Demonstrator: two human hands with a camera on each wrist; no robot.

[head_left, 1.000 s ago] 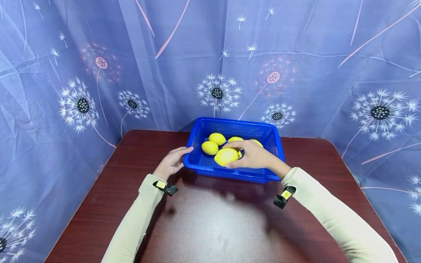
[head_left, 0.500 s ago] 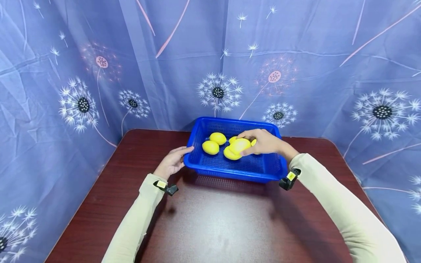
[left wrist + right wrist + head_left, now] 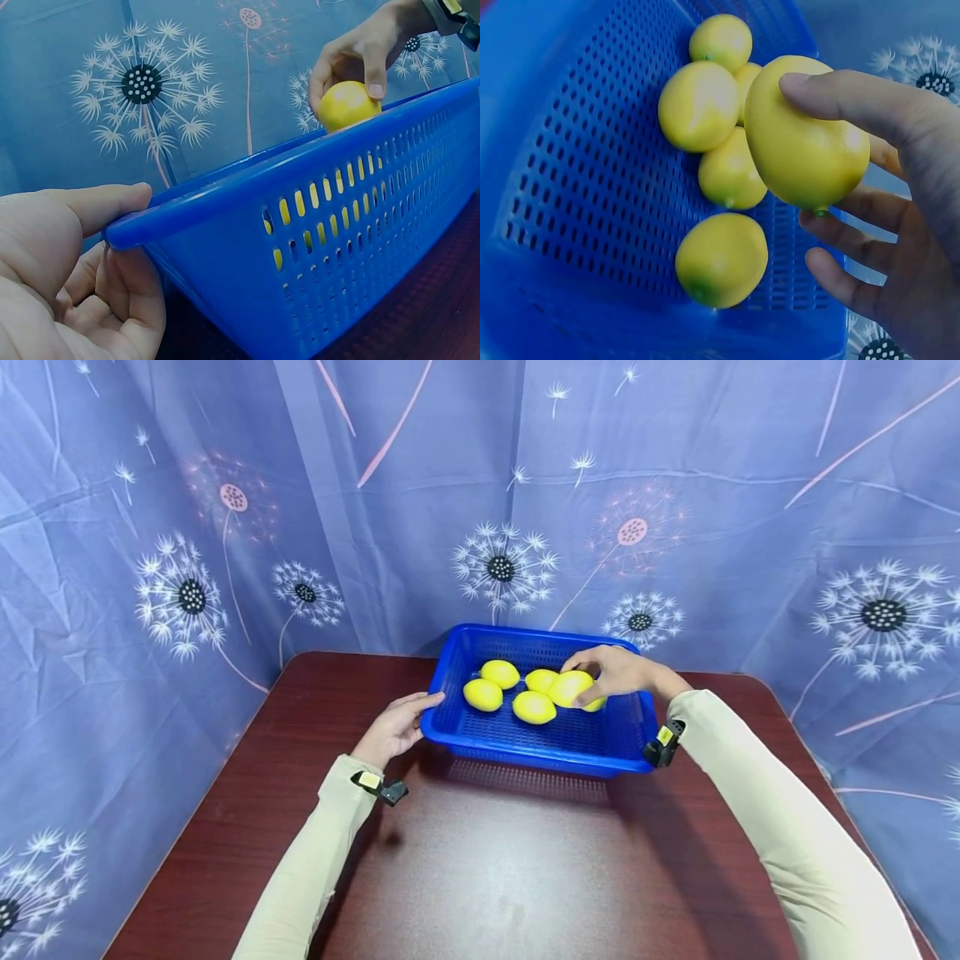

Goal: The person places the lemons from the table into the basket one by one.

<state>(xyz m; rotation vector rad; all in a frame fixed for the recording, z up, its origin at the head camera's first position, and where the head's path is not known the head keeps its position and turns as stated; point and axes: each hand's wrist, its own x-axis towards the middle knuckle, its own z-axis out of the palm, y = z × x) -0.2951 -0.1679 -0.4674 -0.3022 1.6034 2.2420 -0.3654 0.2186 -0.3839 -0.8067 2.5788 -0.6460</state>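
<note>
A blue plastic basket (image 3: 525, 753) with slotted walls stands on the table, and several yellow lemons (image 3: 534, 707) lie on its floor. At its left end, my left hand (image 3: 392, 728) pinches the rim, thumb on top and fingers underneath, as the left wrist view shows. Over the basket's right half, my right hand (image 3: 621, 672) holds another lemon (image 3: 802, 139) between thumb and fingers. In the left wrist view this lemon appears above the far rim. Below it in the head view, one lemon is partly hidden by the held lemon and my fingers.
The dark red-brown wooden table (image 3: 480, 877) extends in front of the basket and to both sides. Close behind it hangs a blue curtain (image 3: 405, 543) printed with dandelions. Each wrist carries a black strapped camera (image 3: 381, 787).
My right hand has moved to the right and slightly back with the lemon, uncovering a lemon in the middle of the basket. My left hand stays on the rim.
</note>
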